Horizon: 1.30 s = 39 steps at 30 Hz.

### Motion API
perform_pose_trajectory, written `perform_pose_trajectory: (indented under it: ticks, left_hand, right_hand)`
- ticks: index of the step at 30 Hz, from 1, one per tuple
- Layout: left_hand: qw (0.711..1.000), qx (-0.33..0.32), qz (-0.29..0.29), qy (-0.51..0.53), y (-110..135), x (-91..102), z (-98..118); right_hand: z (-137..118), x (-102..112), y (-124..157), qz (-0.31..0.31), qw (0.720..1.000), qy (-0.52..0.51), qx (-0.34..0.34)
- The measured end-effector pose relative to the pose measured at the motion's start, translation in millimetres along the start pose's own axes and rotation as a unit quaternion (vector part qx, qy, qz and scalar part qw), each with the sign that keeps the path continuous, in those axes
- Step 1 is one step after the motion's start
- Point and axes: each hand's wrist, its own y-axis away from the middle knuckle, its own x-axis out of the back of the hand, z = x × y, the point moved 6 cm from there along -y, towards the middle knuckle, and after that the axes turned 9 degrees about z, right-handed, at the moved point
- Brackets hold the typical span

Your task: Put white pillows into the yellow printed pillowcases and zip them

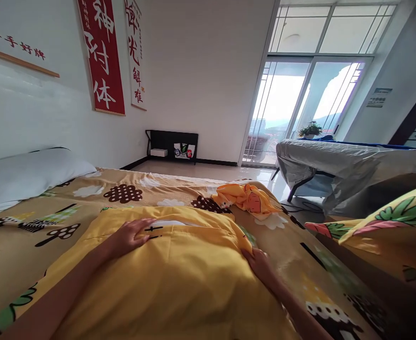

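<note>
A plump yellow pillowcase (pixel 179 269) lies in front of me on the bed. Through a slit near its far end shows a strip of white pillow (pixel 174 223). My left hand (pixel 133 236) rests on top of the pillowcase at the left end of that slit, thumb and fingers apart. Two short dark marks sit by its fingertips. At the right far corner, my right hand (pixel 259 263) has its fingers closed on the pillowcase's edge. A crumpled orange-yellow cloth (pixel 247 198) lies beyond that corner, apart from both hands.
The bed has a tan patterned sheet (pixel 282 264). A white pillow (pixel 34 172) lies at the left by the wall. On the right is another yellow printed pillow (pixel 395 226). Behind it stands a plastic-covered table (pixel 335 156); a low black shelf (pixel 179 139) stands by the far wall.
</note>
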Motion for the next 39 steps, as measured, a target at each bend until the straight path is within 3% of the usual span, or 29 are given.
perform_pose_trajectory:
  ticks: [4, 8, 10, 12, 15, 17, 20, 22, 24, 27, 30, 34, 39]
  left_hand:
    - [0.989, 0.093, 0.077, -0.091, 3, 7.4, -30]
    - [0.982, 0.11, 0.13, -0.078, 9, 19.6, -46]
    - [0.966, 0.131, 0.221, -0.025, 18, 34.8, -44]
    - [0.936, 0.161, 0.31, 0.029, 33, 48.6, -40]
    - [0.928, 0.119, 0.351, 0.036, 54, 55.1, -25]
    - [0.93, 0.056, 0.363, 0.008, 66, 53.0, -16]
    - [0.915, -0.009, 0.403, -0.023, 81, 45.8, -12]
    - [0.903, -0.036, 0.427, -0.036, 85, 41.3, -13]
    - [0.896, -0.049, 0.439, -0.044, 87, 39.9, -12]
    - [0.895, -0.051, 0.44, -0.045, 90, 44.5, -9]
    - [0.892, -0.057, 0.445, -0.047, 97, 53.7, -3]
    - [0.89, -0.075, 0.446, -0.06, 101, 63.1, 7]
    - [0.888, 0.062, 0.454, -0.027, 91, 65.3, 7]
  right_hand:
    - [-21, 29, 4, -0.031, 0.999, -0.031, 0.021]
    - [-34, 60, 8, -0.016, 0.998, -0.039, 0.036]
    - [-33, 58, 10, -0.031, 0.999, 0.011, 0.039]
    - [-26, 42, 14, -0.086, 0.992, 0.079, 0.04]
    - [-16, 20, 20, -0.154, 0.977, 0.143, 0.029]
    - [-17, 24, 18, -0.137, 0.975, 0.172, 0.024]
    - [-47, 50, 9, -0.04, 0.974, 0.209, 0.08]
    - [-85, 65, 7, 0.014, 0.969, 0.194, 0.149]
    - [-131, 67, 11, 0.024, 0.962, 0.15, 0.228]
    - [-196, 47, 25, -0.008, 0.932, 0.126, 0.339]
    - [-233, 13, 30, -0.082, 0.906, 0.181, 0.374]
    - [-249, -19, 21, -0.181, 0.877, 0.221, 0.385]
    - [-249, -27, 3, -0.251, 0.855, 0.219, 0.397]
